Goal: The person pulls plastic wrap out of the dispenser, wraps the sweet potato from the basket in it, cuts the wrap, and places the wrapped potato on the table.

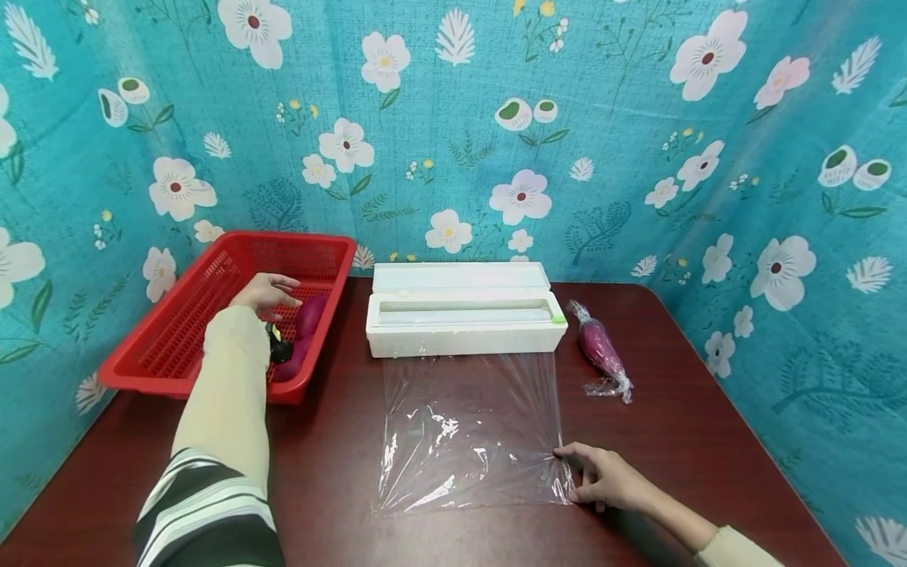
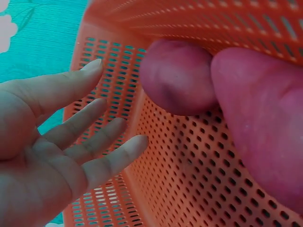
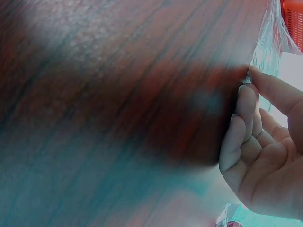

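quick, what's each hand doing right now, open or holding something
Left hand: open, holding nothing, over the red basket.
Right hand: closed, pinching the clear film near its near right corner.

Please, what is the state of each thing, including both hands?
Clear film: drawn out, creased
Right hand: pinching film's corner
Left hand: fingers apart, empty
White box: lid open
Purple produce: unwrapped
Red basket: holding this produce
Purple item beside box: wrapped, ends twisted
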The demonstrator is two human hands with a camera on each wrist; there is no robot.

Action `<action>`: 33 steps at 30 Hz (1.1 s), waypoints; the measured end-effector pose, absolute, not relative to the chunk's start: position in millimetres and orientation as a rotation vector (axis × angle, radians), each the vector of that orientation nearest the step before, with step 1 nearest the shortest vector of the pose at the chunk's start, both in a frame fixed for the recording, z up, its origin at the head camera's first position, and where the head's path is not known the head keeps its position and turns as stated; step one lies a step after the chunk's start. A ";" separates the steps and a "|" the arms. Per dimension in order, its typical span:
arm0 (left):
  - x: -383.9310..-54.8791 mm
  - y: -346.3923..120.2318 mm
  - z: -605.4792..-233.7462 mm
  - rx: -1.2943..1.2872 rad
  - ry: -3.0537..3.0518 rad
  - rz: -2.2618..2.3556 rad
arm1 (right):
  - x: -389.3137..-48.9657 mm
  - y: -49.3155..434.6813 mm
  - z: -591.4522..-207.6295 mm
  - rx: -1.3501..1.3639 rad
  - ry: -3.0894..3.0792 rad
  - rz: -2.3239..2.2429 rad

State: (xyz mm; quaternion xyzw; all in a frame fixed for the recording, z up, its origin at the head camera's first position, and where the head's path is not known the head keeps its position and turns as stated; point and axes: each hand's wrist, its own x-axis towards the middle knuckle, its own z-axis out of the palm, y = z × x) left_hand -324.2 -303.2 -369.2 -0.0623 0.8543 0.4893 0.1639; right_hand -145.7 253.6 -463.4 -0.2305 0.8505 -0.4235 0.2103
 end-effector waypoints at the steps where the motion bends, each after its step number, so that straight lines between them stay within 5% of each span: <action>1: -324.4 -302.2 -369.5 -0.186 2.426 1.393 | -145.8 253.6 -463.2 -0.642 2.364 -1.179; 33: -345.1 -296.9 -390.2 -0.254 2.535 1.081 | -147.8 254.8 -461.5 -0.582 2.305 -1.215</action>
